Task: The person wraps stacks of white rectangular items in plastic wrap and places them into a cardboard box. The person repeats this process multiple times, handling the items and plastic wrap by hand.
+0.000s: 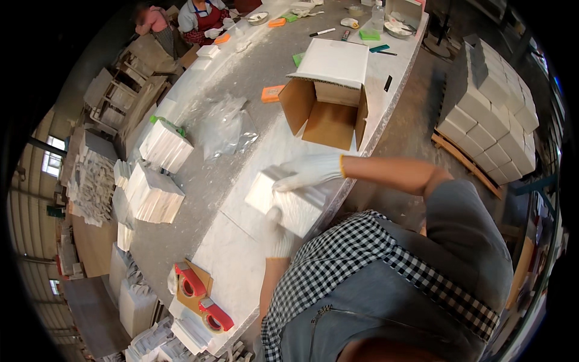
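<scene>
gingham apron (pixel 329 256) and gray shirt (pixel 386 301) loom closest. past them, a white, tile-like block (pixel 301 214) lies on the worktable (pixel 226 241), near its edge and apart from the open carton (pixel 335 60). the right hand (pixel 313 171), in a white glove, is spread wide over the block's top. the left hand (pixel 278 236), also gloved, has its thumb against the near-left side; its other fingers are obscured, so i cannot tell whether it grips. red tape dispensers (pixel 194 279) lie to the left, beyond which stand tile stacks (pixel 158 196); a crumpled clear plastic bag (pixel 226 130) lies between stacks and carton.
</scene>
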{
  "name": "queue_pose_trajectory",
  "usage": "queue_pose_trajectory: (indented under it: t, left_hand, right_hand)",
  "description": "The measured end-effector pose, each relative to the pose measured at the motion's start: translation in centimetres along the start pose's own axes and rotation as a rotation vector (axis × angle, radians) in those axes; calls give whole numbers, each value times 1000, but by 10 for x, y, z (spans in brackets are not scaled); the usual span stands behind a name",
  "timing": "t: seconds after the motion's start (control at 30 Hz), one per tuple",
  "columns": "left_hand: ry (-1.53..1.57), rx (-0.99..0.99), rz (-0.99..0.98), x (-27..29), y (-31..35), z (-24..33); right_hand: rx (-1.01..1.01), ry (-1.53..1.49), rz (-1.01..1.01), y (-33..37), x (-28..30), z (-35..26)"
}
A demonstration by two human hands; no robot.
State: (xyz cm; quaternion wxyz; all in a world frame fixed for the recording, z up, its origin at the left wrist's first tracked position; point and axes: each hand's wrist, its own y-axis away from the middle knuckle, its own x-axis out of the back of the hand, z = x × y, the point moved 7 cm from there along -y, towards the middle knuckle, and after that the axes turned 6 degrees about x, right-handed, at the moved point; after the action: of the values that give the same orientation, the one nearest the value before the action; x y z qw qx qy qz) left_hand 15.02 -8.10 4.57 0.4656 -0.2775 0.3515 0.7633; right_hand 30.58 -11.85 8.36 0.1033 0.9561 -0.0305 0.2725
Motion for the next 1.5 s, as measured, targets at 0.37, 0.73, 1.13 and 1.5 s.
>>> queue_pose_trajectory:
  t: [0.37, 0.73, 1.13, 1.5]
  left_hand:
    - [61, -142, -113, -105, -173, -45]
    - [143, -100, 97, -101, -261, -86]
    - [75, 43, 114, -131, -347, -103]
    - [16, 120, 179, -115, -340, -89]
  right_hand:
    - [163, 314, 885, 98, 309, 10]
    - [-281, 206, 452, 43, 365, 181]
    - [-294, 21, 488, 38, 363, 206]
    - [-198, -796, 472, 10, 353, 305]
